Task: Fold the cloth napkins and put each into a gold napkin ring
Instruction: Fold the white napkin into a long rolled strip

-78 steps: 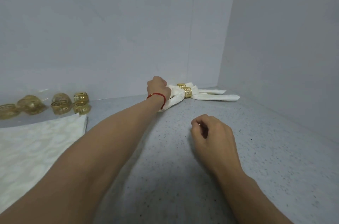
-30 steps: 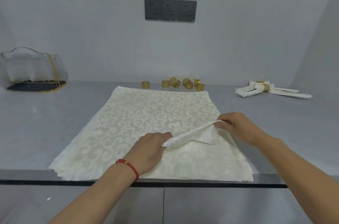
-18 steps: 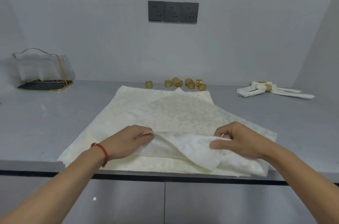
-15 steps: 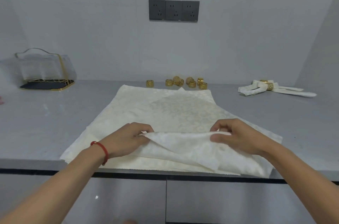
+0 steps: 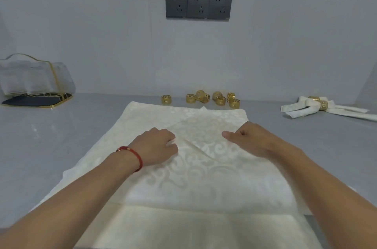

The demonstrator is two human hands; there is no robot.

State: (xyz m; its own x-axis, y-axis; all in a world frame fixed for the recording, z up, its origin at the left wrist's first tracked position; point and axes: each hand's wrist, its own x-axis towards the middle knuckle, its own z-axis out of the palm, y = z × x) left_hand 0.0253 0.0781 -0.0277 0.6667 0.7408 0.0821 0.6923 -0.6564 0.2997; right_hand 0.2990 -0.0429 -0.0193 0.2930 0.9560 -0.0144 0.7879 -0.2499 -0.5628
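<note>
Two hands, left and right, rest curled on the napkin; grip unclear

No text, label, brand, number or sign can be read anywhere in view.

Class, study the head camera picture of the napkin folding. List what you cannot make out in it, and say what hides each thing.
1. Fingertips of the left hand and right hand: curled under, so any grip on the top napkin cannot be told.
2. Number of napkins in the stack: the top one covers them.
3. Clear bag contents: blurred, cut by the left edge.
4. Count of loose gold rings: they overlap.
</note>
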